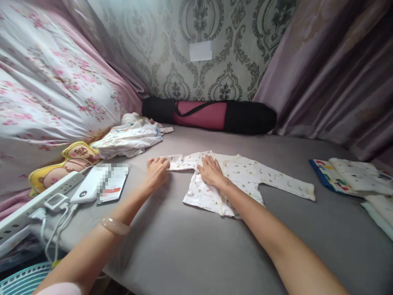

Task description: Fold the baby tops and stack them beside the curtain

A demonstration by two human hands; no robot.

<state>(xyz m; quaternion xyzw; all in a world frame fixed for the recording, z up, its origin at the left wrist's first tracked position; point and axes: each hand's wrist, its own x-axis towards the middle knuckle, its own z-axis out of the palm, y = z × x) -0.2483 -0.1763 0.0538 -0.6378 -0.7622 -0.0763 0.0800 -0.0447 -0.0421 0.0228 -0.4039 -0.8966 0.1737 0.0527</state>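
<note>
A long-sleeved baby shirt (242,176) with small prints lies flat mid-view on the grey bedsheet (190,246), neckline toward 12 o'clock, long axis cuff to cuff, sleeves pointing to 9 and 4. The right hand (211,170) presses its chest, open, fingers spread. The left hand (157,172) curls at the 9 o'clock cuff; whether it pinches cloth is hidden. Folded clothes (353,174) lie at 3, a black-and-pink bag (201,114) at 12.
</note>
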